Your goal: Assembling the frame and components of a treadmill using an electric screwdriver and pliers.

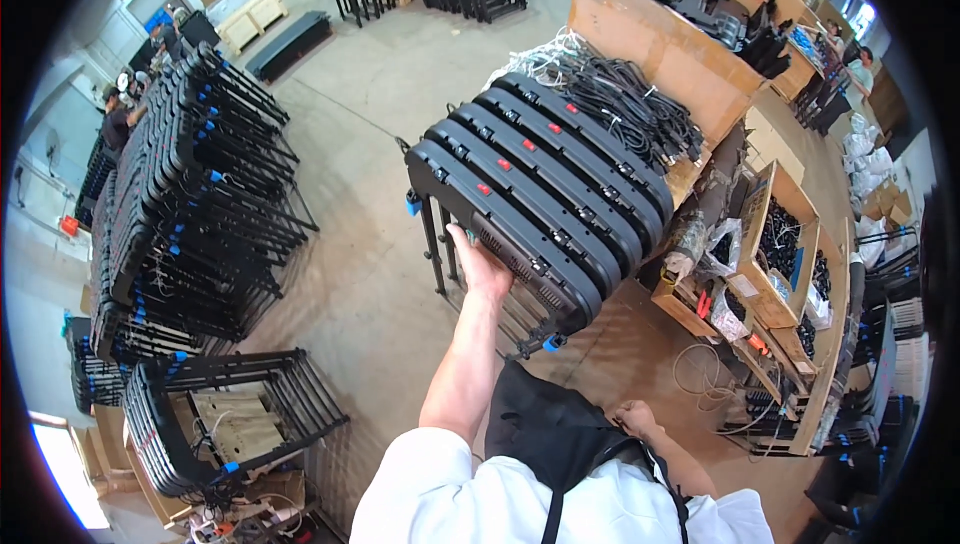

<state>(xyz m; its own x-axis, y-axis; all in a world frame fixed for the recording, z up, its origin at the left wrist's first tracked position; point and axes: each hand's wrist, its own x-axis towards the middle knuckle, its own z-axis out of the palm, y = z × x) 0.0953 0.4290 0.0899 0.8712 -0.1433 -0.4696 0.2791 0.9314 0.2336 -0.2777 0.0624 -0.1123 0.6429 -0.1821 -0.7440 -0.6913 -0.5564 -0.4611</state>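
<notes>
Apron [540, 414] closest, black; right hand [634, 418] just beside it, curled, cannot tell whether gripping anything. Left hand [485, 266] well nearer to the work: at the near lower edge of the nearest black unit [505, 219], thumb out to the left, rest partly hidden, cannot tell whether gripping or only bracing. Unit ahead of the body, a bit left; long axis slanting from far left to near right, so roughly across the left forearm's reach. Black legs [432, 234] below its left end. Four similar units [579, 185] packed close behind, blocking the far side. Off right, wooden bin [765, 299] with small dark parts, well apart from left hand. Beyond the row, cable pile [640, 109], then big cardboard box [670, 39]. Across the floor to the left, long row of black frames [180, 204].
</notes>
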